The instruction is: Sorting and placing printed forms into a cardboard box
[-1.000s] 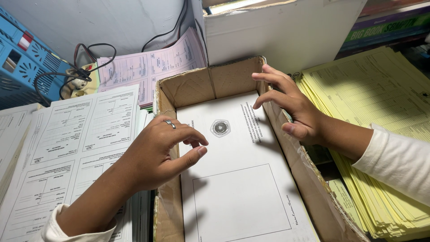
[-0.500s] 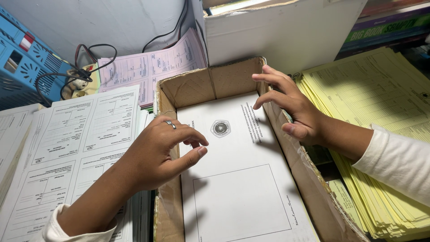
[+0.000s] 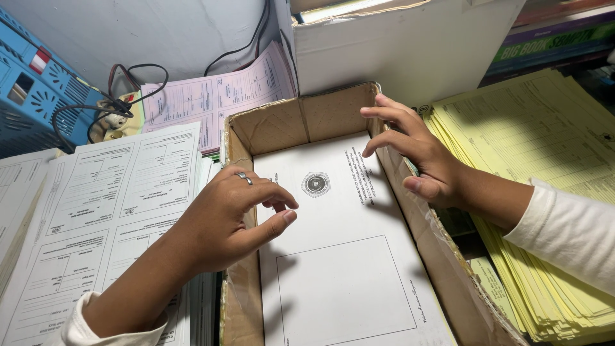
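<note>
An open brown cardboard box (image 3: 275,125) sits in the middle, holding a stack of white printed sheets (image 3: 346,256) with a round emblem near the top. My left hand (image 3: 240,214), wearing a ring, hovers over the box's left wall with its fingers curled and apart, holding nothing. My right hand (image 3: 419,154) rests over the box's right wall, fingers spread and reaching inward above the sheets, also without anything in it.
A stack of white forms (image 3: 109,211) lies left of the box, pink forms (image 3: 218,96) behind it, and a thick pile of yellow forms (image 3: 544,154) on the right. A white box (image 3: 397,45) stands behind. A blue crate (image 3: 38,83) and cables sit at far left.
</note>
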